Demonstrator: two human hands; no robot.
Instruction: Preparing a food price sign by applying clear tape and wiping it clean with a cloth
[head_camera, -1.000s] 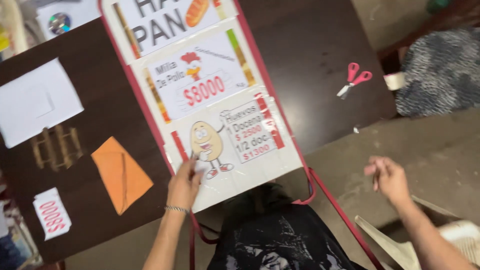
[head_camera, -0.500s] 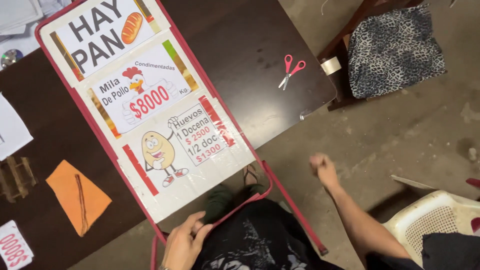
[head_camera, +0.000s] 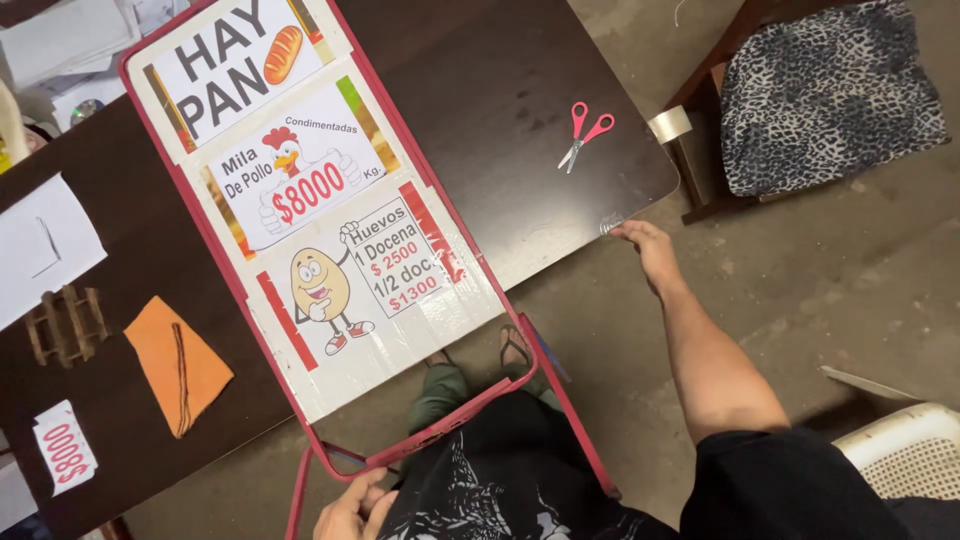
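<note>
A large white sign board in a red metal folding frame (head_camera: 330, 240) lies slanted across the dark brown tabletop (head_camera: 500, 80), running from the upper left of the frame down toward the bottom centre, where its lower end juts past the table edge over the person's lap. Printed paper panels with a bread loaf, a chicken and a cartoon egg cover its face under clear tape.

The left hand (head_camera: 352, 508), at the bottom centre of the frame, sits against the red frame's lower bar with fingers curled; whether they actually clasp the bar cannot be told. The right hand (head_camera: 648, 250), right of centre, is stretched out with loosely open fingers, its fingertips at the tabletop's near right edge, touching a small scrap of clear tape (head_camera: 611, 225) there and holding nothing else.

A pair of red-handled scissors (head_camera: 585, 132) lies on the tabletop above that hand, and a roll of clear tape (head_camera: 670, 125) sits at the table's right corner. At the left of the frame lie a folded orange paper (head_camera: 178, 365), a white sheet (head_camera: 45, 245) and a small white price tag (head_camera: 65, 447). A chair with a leopard-print cushion (head_camera: 830, 90) stands in the upper right.
</note>
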